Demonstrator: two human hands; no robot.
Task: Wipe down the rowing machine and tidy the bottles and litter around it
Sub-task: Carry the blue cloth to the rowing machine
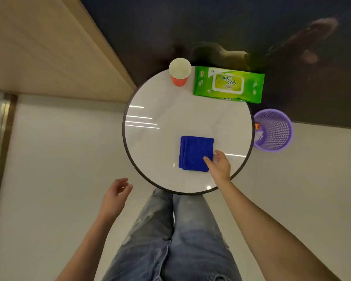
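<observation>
A folded blue cloth (194, 152) lies on the near half of a round white table (150, 138). My right hand (219, 166) rests at the cloth's near right corner, thumb on the cloth and fingers spread beside it; whether it grips the cloth is unclear. My left hand (116, 194) hangs open over the floor, left of the table and holding nothing. At the table's far edge stand a red paper cup (179, 72) and a green pack of wet wipes (229, 84). The rowing machine is not in view.
A purple mesh waste basket (276, 129) with some litter in it stands on the floor right of the table. A beige wall panel (49, 47) runs along the left. Dark flooring lies beyond the table. My jeans-clad legs are below the table's near edge.
</observation>
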